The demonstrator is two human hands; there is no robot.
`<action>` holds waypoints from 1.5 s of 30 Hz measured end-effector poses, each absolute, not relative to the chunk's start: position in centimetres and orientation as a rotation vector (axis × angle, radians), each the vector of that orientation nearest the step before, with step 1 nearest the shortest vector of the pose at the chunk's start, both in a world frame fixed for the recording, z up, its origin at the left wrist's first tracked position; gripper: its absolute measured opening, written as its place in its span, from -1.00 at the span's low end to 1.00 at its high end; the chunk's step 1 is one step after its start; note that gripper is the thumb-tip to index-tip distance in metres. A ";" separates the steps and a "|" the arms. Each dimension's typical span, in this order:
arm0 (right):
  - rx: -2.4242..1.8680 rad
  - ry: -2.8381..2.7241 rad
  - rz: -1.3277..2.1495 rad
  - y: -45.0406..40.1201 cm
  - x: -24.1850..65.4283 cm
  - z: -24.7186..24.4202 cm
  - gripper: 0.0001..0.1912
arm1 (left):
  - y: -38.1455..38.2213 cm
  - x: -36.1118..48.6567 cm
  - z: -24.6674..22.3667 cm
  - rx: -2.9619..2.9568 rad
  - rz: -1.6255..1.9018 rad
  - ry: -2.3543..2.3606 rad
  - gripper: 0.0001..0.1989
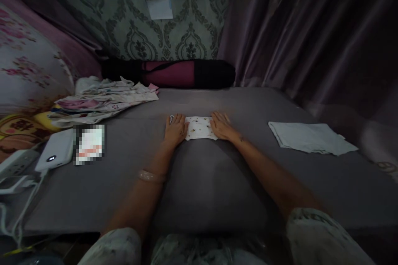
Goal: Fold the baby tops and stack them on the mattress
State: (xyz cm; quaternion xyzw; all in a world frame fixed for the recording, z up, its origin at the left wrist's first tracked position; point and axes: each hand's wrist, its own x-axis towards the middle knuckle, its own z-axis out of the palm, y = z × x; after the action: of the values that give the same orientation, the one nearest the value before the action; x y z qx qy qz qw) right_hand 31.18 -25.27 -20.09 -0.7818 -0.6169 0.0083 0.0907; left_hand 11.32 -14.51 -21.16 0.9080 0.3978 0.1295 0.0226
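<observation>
A small white folded cloth with a scattered dark print (200,128) lies flat on the grey bed surface in front of me. On its left edge rests my left hand (177,128), fingers stretched forward and palm down. My right hand (221,125) lies flat in the same way on the cloth's right edge. Neither hand grips the cloth; the parts under my palms are hidden. A bracelet (151,176) circles my left forearm.
To the right lies a folded pale cloth (311,137). A heap of clothes (108,98) sits at the back left, near a white power bank (56,151), a power strip (18,162) and cables (29,203). A black and maroon long bag (169,73) lies along the wall.
</observation>
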 end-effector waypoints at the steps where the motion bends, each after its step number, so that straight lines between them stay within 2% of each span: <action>1: -2.316 -1.848 0.008 -25.6 31.3 -20.0 -0.35 | -14.5 11.3 -21.1 2.805 0.388 1.235 -0.46; 14: -2.371 -1.858 0.080 -26.3 32.5 -22.1 -0.31 | -13.5 11.1 -22.0 2.704 0.221 1.222 -0.40; 19: -2.412 -1.855 0.143 -26.1 32.1 -20.9 -0.33 | -13.6 11.1 -21.8 2.696 0.322 1.213 -0.46; 24: -2.349 -1.862 0.065 -25.1 30.0 -20.0 -0.36 | -13.9 11.0 -21.5 2.699 0.468 1.195 -0.50; 37: -2.226 -1.912 0.138 -23.1 27.3 -21.6 -0.37 | -13.3 10.8 -22.3 2.665 0.405 1.181 -0.57; 45: -2.248 -1.914 0.229 -23.1 27.3 -20.7 -0.37 | -13.1 10.8 -22.4 2.574 0.569 1.161 -0.58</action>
State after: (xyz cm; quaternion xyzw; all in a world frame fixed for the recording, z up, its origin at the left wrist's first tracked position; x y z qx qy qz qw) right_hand 27.31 -23.09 -20.69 -0.7561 -0.6437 0.0769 0.0898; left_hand 10.76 -13.06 -22.45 0.8860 0.3996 0.1957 0.1305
